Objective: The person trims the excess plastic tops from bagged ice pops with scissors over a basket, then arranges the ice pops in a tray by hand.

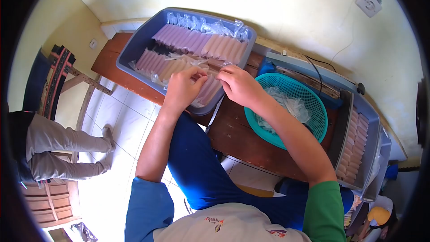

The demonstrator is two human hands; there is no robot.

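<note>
Left hand (184,88) and right hand (236,84): thumb and fingertips pinched together on each, apparently on the clear end of a filled packet; the contact is too small to confirm. The packet lies between the hands, above the near side of the grey tub (134,47). Expect a light, soft, slippery tube whose film may tear; grip the film end, unsqueezed. Beside the tub, the teal basket (320,116) holds crumpled clear film (293,107).
</note>
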